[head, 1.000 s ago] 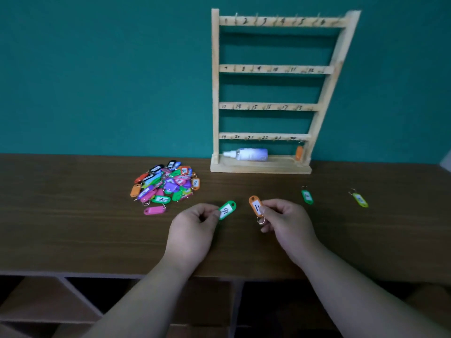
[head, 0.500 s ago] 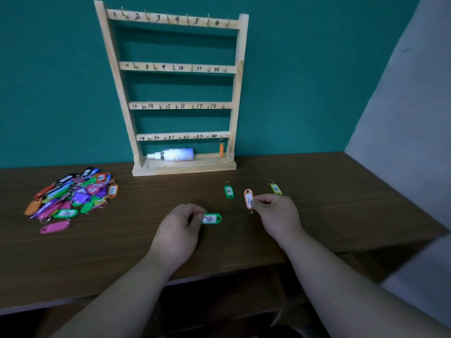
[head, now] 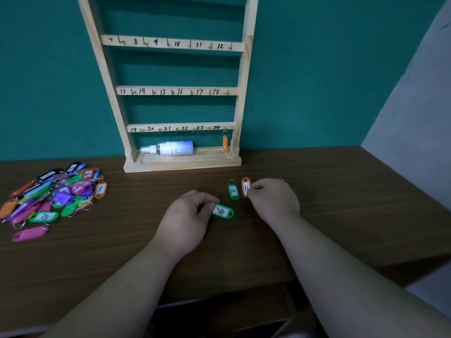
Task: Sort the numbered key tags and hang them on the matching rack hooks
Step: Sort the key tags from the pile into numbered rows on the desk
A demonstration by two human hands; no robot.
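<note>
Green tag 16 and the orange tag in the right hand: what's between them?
Head view: a green tag marked 10 lies on the table between them.

Tag pile (head: 52, 198) lies left of rack (head: 170, 93); bottle (head: 170, 148) on rack's base.

We see two arms, both bare along all that shows, with nothing worn on wrist or finger. The left forearm (head: 117, 284) takes up the lower left of the frame, broad and smooth, and narrows at the wrist into the left hand (head: 188, 215) just left of the middle. The right forearm (head: 341, 276) fills the lower right and ends in the right hand (head: 273, 201), right of centre. We make out rounded knuckles on both hands and a short, plain nail on one of the left hand's fingertips (head: 207, 209).
</note>
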